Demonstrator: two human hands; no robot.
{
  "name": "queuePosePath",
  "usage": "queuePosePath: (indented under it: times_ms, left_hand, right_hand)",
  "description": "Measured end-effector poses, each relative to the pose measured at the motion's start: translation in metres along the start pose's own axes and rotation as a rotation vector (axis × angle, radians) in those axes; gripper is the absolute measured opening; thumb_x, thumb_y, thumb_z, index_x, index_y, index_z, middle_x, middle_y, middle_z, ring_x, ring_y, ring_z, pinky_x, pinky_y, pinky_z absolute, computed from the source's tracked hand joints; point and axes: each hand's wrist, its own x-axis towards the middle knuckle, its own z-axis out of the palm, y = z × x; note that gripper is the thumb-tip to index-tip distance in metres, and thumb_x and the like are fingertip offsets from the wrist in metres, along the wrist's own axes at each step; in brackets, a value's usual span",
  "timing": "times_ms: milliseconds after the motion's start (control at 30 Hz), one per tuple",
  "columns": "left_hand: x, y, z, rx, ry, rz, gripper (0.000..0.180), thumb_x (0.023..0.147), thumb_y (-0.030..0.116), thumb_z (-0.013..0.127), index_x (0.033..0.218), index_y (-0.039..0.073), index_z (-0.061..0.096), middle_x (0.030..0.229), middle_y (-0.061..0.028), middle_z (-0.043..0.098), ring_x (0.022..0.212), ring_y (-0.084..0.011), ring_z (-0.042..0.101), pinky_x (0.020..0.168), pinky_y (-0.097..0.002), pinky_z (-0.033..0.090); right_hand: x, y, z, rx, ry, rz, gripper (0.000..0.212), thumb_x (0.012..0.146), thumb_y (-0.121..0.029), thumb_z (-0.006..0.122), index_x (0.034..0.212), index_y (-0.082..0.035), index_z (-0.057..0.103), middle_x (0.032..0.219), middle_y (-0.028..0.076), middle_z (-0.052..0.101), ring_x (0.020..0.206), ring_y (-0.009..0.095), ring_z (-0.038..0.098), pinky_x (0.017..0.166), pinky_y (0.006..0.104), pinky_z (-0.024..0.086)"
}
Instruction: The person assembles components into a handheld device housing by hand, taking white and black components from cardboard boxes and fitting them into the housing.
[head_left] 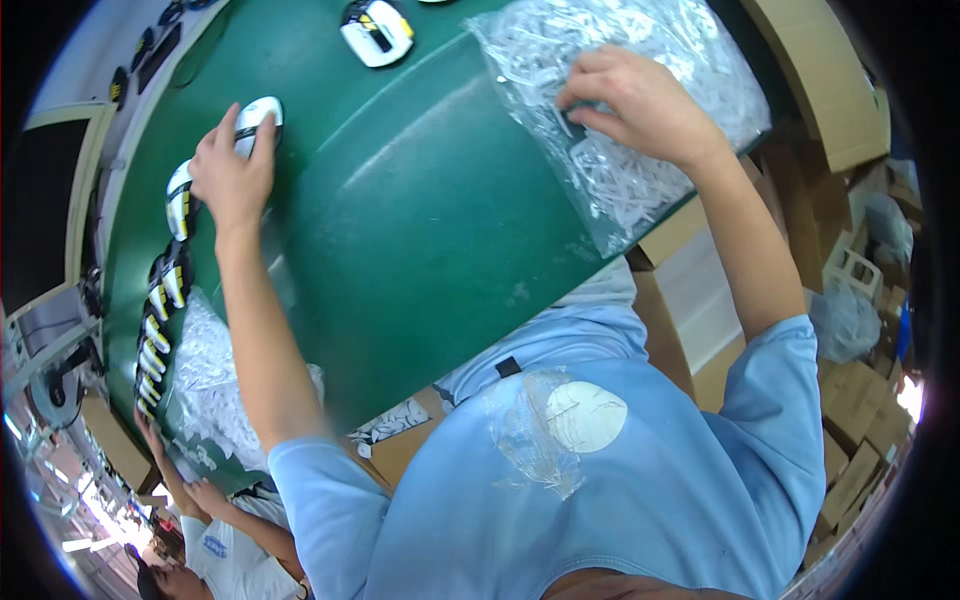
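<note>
My left hand (232,175) is closed around a rounded white-and-black plastic device (258,114), thumb on one side and fingers on the other, at the left of the green table. Just below it lies a similar white, black and yellow device (180,200). On the right, my right hand (632,105) is held over a clear plastic bag (690,60) full of small whitish pieces. Its thumb and fingers come together in a pinch near the bag's left side; what is between them is too small to make out.
A row of similar devices (155,335) runs down the table's left edge, beside a second bag of whitish pieces (210,390). Another device (377,33) lies at the far side of the green table (420,220). Cardboard boxes (825,80) stand right; a co-worker's arms (215,495) reach in lower left.
</note>
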Motion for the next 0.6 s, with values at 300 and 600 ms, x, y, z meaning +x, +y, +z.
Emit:
queuePosePath:
  times_ms: [300,600]
  left_hand:
    - [0.072,0.145,0.034,-0.130,-0.249,-0.113,0.107,0.083,0.082,0.070,0.142,-0.006,0.061,0.135,-0.0280,0.068,0.126,-0.0455,0.063,0.108,-0.0526,0.050]
    - [-0.013,0.115,-0.023,-0.385,-0.229,0.218,0.071,0.078,0.033,0.081,0.139,0.001,0.061,0.125,-0.0223,0.068,0.113,-0.0421,0.066,0.098,-0.0511,0.053]
  right_hand:
    - [-0.005,0.005,0.005,0.176,0.082,0.063,0.008,0.098,-0.013,0.071,0.100,-0.006,0.070,0.099,0.010,0.071,0.094,0.032,0.068,0.082,0.0429,0.055]
    - [-0.015,-0.044,0.009,0.576,0.373,0.100,0.021,0.095,-0.001,0.074,0.114,-0.007,0.083,0.089,0.006,0.072,0.070,0.014,0.060,0.060,0.0278,0.046]
